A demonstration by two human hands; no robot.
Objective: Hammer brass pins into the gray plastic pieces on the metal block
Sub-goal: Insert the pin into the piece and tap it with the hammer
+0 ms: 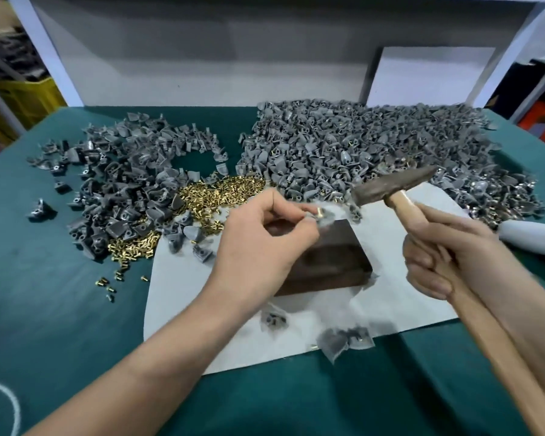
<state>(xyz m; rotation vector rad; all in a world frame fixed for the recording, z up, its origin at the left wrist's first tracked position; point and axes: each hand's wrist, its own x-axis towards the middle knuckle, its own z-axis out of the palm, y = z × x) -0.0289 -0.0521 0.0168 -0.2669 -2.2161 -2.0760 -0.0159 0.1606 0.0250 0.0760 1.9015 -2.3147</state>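
Brass pin (319, 211) was pinched by left hand (258, 243) above metal block (328, 259) far edge, hammer (394, 184) was clenched by right hand (447, 250) right of block.

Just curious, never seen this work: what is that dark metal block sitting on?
The metal block stands on a pale sheet spread over the green table cover. The left hand hides the block's left edge, so anything there is unseen.

green table (44, 309) bears gray pieces (359, 146), brass pins (221, 191), white sheet (183, 297).
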